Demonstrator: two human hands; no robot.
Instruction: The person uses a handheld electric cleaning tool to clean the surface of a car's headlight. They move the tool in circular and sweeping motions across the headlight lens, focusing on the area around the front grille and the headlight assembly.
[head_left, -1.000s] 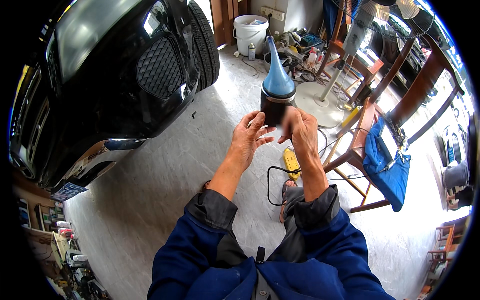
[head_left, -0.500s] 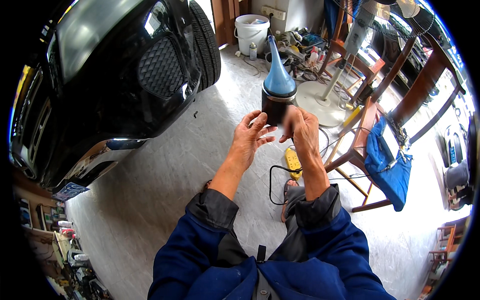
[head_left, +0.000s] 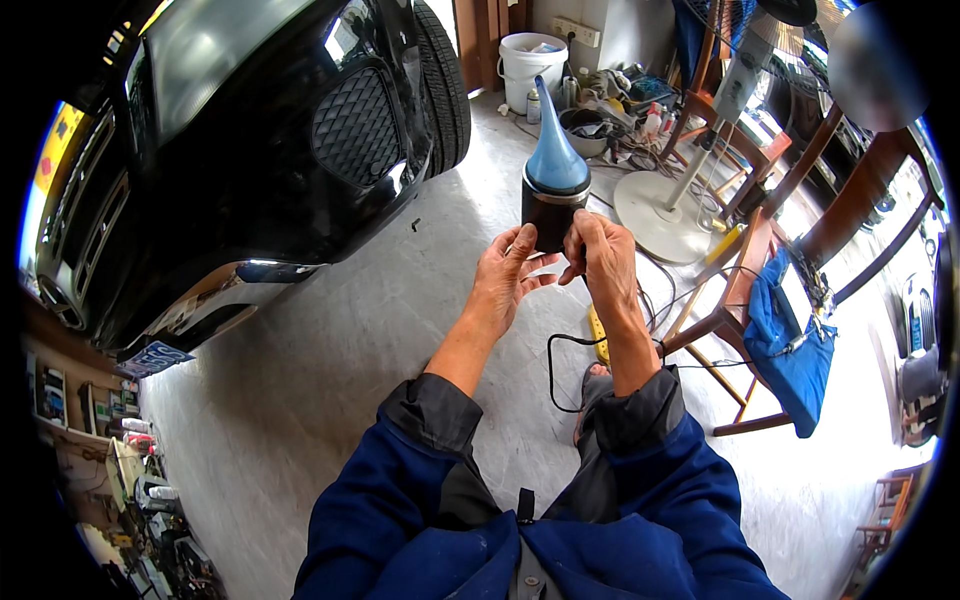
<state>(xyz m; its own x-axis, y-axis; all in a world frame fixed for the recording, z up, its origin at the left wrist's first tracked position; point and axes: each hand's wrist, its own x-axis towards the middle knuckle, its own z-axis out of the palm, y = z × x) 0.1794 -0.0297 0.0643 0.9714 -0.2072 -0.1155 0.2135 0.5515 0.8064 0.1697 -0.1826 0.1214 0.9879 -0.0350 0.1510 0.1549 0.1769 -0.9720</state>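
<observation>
Held upright in front of me is a black cylindrical device (head_left: pixel 549 214) with a long, tapering translucent blue nozzle (head_left: pixel 556 158) on top. My left hand (head_left: pixel 505 270) supports its lower left side, thumb against the black body and the other fingers loosely spread beneath. My right hand (head_left: pixel 603 255) is closed at the lower right of the body, its fingers bent; what exactly the fingertips press on is hidden. A black cord (head_left: pixel 552 366) loops below my right forearm, near a yellow power strip (head_left: pixel 599 333) that the forearm partly covers.
A black car (head_left: pixel 250 150) stands at the left. To the right are a wooden chair (head_left: pixel 745 290) with a blue cloth (head_left: pixel 790 350) and the round base of a standing fan (head_left: pixel 640 215). Behind, a white bucket (head_left: pixel 522 70) sits beside cluttered bottles and cables.
The surroundings have shifted slightly rightward in view. My right hand, blurred by motion before, now shows sharply against the device's lower side. My left hand keeps nearly the same hold.
</observation>
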